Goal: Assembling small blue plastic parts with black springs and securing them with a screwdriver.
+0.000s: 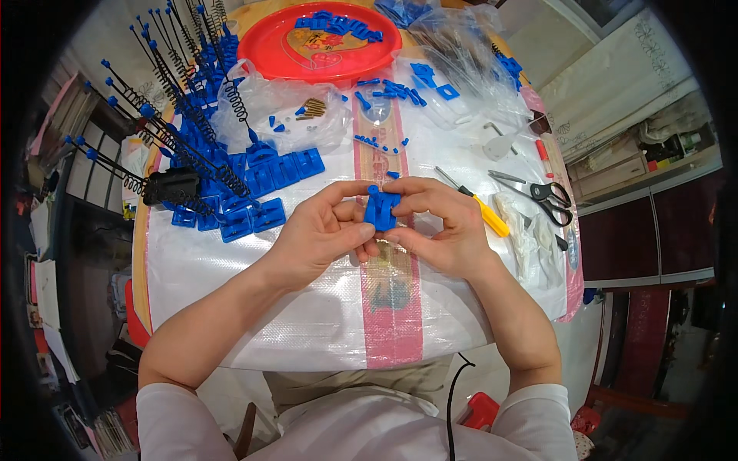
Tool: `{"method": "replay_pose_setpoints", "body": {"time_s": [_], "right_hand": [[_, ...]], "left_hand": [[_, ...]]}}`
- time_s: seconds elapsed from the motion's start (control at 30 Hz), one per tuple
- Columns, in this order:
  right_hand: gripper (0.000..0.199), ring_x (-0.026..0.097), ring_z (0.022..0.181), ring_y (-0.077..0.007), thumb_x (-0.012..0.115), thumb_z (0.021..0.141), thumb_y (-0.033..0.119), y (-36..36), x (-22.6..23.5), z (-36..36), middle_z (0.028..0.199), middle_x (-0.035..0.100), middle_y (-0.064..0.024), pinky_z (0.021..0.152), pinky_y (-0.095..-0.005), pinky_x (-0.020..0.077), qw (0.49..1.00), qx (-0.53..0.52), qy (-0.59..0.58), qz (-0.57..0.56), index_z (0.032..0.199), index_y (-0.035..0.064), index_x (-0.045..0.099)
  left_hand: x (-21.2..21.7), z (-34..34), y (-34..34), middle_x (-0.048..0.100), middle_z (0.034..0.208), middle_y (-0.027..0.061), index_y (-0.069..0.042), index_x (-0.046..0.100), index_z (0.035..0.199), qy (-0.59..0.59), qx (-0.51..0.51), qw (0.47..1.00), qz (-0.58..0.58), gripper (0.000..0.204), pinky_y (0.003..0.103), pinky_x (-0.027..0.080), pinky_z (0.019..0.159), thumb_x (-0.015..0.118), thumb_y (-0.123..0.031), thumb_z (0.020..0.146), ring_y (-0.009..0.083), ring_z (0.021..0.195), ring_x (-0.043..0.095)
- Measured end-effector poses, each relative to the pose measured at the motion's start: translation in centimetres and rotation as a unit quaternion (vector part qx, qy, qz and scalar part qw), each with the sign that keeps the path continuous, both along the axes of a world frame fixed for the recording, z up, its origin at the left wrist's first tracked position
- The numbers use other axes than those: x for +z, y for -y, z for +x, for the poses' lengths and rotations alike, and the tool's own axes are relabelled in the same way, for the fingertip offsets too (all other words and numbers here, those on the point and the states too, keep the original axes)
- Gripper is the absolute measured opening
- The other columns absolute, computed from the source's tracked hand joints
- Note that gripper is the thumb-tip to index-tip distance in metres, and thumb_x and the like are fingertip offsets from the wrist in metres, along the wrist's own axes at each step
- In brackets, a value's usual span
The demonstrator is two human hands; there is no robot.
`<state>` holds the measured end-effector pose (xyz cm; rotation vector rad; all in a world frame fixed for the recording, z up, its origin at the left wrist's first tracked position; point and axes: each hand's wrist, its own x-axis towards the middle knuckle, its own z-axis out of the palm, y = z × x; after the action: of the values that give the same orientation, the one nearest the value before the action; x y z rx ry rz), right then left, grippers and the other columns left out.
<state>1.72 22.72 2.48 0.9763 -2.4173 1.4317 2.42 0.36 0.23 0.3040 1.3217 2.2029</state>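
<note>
Between my hands, over the middle of the table, is a small blue plastic part with a rounded knob on top. My left hand pinches its left side with thumb and fingers. From the other side my right hand grips it with thumb and forefinger. Just beyond my fingertips lies a tiny blue piece. To the left stand many assembled blue bases with black coil springs and rods tipped in blue. Part of the held piece is hidden by my fingers.
A red tray with blue parts stands at the back. Brass-coloured pins lie on a plastic bag. On the right are a yellow-handled screwdriver, black scissors, a hex key and a red marker.
</note>
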Motion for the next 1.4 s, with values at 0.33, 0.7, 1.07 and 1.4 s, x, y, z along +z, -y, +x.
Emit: {"method": "replay_pose_setpoints", "body": {"time_s": [0.33, 0.7, 1.07, 1.4], "right_hand": [[0.032, 0.066, 0.108, -0.0274, 0.083, 0.072, 0.013, 0.03, 0.11, 0.02, 0.113, 0.069, -0.0113, 0.088, -0.0354, 0.0534, 1.0, -0.007, -0.015, 0.003, 0.1, 0.0048, 0.069], [0.033, 0.066, 0.108, -0.0273, 0.083, 0.072, 0.012, -0.11, -0.23, -0.09, 0.113, 0.069, -0.0117, 0.088, -0.0354, 0.0538, 1.0, -0.004, -0.008, 0.002, 0.101, 0.0046, 0.069], [0.034, 0.066, 0.107, -0.0275, 0.085, 0.07, 0.012, -0.04, 0.08, 0.02, 0.113, 0.067, -0.0127, 0.086, -0.0347, 0.0546, 0.999, -0.009, -0.032, 0.023, 0.099, 0.005, 0.068], [0.035, 0.066, 0.106, -0.0274, 0.085, 0.069, 0.012, -0.11, 0.18, -0.07, 0.113, 0.067, -0.0126, 0.086, -0.035, 0.0545, 0.999, 0.001, -0.039, 0.008, 0.1, 0.0056, 0.069]], "left_hand": [[0.04, -0.06, 0.0, 0.066, 0.1, 0.0123, 0.001, 0.04, 0.137, -0.002, -0.004, 1.0, 0.002, 0.048, 0.027, 0.054, 0.071, 0.06, -0.002, 0.094, 0.0147, 0.083, 0.065], [-0.04, 0.22, -0.17, 0.065, 0.101, 0.0125, 0.002, 0.04, 0.137, -0.022, -0.002, 1.0, -0.004, 0.048, 0.029, 0.054, 0.072, 0.059, -0.002, 0.094, 0.0158, 0.085, 0.064], [-0.03, 0.0, -0.21, 0.065, 0.102, 0.0147, 0.002, 0.037, 0.141, 0.005, 0.002, 1.0, 0.0, 0.052, 0.03, 0.057, 0.072, 0.057, 0.001, 0.094, 0.019, 0.083, 0.067], [-0.02, 0.09, 0.17, 0.061, 0.112, 0.0127, 0.0, 0.036, 0.142, 0.051, -0.058, 0.992, 0.1, 0.055, 0.031, 0.055, 0.081, 0.062, -0.008, 0.094, 0.0185, 0.093, 0.065]]}}
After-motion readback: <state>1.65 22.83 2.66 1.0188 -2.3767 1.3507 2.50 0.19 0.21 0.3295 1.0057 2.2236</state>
